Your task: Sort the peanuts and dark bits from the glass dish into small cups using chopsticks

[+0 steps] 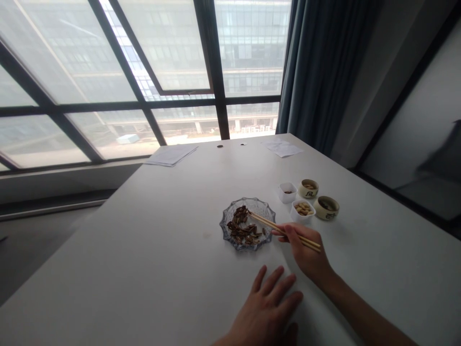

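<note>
My right hand (306,250) grips a pair of wooden chopsticks (279,227), whose tips reach into a clear glass plate (226,223) among several dark seeds (243,227). My left hand (264,307) lies flat on the white table (144,250) in front of the plate, fingers spread, holding nothing. Right of the plate stand two white square dishes: one with pale nuts (303,209), one with a few dark bits (287,192). Two small round cups (309,188) (326,207) stand beside them.
Papers lie at the table's far edge: a stack (171,154) at the left and a sheet (283,148) at the right. Behind are large windows and a dark curtain (324,72). The table edge drops off at the left.
</note>
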`<state>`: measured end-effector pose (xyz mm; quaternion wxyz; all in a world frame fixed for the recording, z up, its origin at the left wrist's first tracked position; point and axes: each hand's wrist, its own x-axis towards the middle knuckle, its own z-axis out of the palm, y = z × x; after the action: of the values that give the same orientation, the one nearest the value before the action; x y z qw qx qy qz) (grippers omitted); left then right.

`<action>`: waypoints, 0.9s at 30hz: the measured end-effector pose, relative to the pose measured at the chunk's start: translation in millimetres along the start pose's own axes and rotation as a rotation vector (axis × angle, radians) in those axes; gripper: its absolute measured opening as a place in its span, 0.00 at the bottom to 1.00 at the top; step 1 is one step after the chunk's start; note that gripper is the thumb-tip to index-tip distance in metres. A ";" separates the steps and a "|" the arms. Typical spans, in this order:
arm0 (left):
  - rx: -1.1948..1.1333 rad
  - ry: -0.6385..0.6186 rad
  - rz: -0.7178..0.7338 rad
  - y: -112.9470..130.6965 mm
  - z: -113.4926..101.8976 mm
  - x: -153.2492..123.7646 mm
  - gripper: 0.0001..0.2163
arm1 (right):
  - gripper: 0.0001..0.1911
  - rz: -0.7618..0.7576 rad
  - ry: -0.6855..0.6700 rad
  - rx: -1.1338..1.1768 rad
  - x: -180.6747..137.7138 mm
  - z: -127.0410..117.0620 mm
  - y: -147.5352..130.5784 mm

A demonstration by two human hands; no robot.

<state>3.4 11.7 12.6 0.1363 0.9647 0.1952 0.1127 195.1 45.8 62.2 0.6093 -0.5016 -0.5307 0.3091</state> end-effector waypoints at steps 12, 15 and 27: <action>-0.003 -0.006 -0.009 0.8 -1.3 -0.5 0.20 | 0.20 -0.068 0.393 -0.005 22.2 -35.7 -9.6; -0.006 -0.012 -0.014 1.3 -1.1 -0.8 0.21 | 0.22 -0.076 0.511 -0.029 31.3 -48.3 -14.9; -0.002 -0.007 -0.012 1.7 -1.6 -0.8 0.21 | 0.24 -0.073 0.538 -0.015 38.7 -60.0 -4.0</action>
<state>2.9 10.3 14.5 0.1384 0.9638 0.2004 0.1088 261.4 62.8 83.0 0.7353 -0.5508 -0.3698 0.1387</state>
